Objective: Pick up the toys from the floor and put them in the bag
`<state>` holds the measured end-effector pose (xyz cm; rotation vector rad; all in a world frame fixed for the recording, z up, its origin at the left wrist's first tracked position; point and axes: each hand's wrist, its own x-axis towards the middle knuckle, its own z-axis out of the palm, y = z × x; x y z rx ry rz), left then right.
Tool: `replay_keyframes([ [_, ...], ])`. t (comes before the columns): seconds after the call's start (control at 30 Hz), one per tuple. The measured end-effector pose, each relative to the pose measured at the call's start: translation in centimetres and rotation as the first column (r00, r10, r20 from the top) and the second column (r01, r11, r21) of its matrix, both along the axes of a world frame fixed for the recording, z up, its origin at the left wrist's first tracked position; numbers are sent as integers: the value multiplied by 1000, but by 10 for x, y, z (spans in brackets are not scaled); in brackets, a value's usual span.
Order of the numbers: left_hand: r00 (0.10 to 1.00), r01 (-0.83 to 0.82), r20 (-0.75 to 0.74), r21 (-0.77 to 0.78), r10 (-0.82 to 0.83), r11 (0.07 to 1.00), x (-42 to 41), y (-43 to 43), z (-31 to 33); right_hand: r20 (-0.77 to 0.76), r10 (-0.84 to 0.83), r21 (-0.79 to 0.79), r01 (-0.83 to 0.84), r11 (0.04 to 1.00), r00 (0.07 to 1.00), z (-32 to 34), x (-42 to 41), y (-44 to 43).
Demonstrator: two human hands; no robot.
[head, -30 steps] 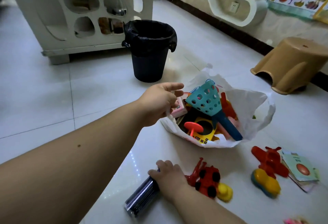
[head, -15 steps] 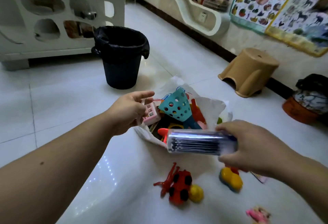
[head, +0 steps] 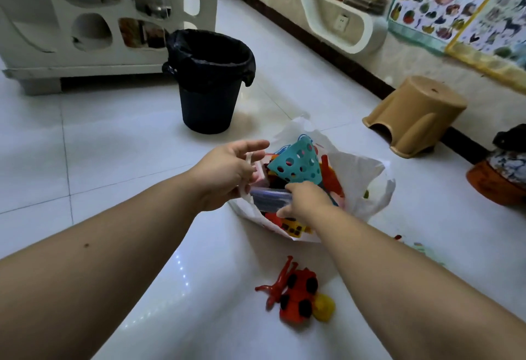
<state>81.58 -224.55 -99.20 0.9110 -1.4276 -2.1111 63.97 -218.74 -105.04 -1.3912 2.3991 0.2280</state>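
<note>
Where the bag [head: 361,183] stands open on the floor [head: 113,137] at frame centre:

- Left hand [head: 227,171]: pinches the bag's white rim, pulling the mouth wide.
- Silvery pack [head: 269,197]: long axis left to right, just inside the mouth.
- Right hand [head: 306,201]: fingers wrapped round the pack's right end.
- Red toy car [head: 299,294]: lower centre, on the floor, nearer the right hand.

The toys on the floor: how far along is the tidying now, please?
Done: the bag already holds several toys, among them a teal scoop. In hand: the left hand grips the bag's near side, and the right hand holds a shiny pack in the bag's mouth. Left: a red beetle toy, a red figure and a yellow toy lie on the floor in front of the bag.
</note>
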Motion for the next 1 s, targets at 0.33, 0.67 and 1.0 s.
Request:
replay_keyframes([
  [0.33,994,104,-11,-4,-104,995,-10,6,-5,-132,230,-627,-261,734,964,-13,2,115],
  [0.67,998,53,-29,2,-53,999,-8,6,-12,169,-150,202,115,973,974,-119,16,152],
  [1.0,997,76,-6,-16,-76,997,-8,5,-20,364,-282,-65,326,943,888,-146,38,198],
])
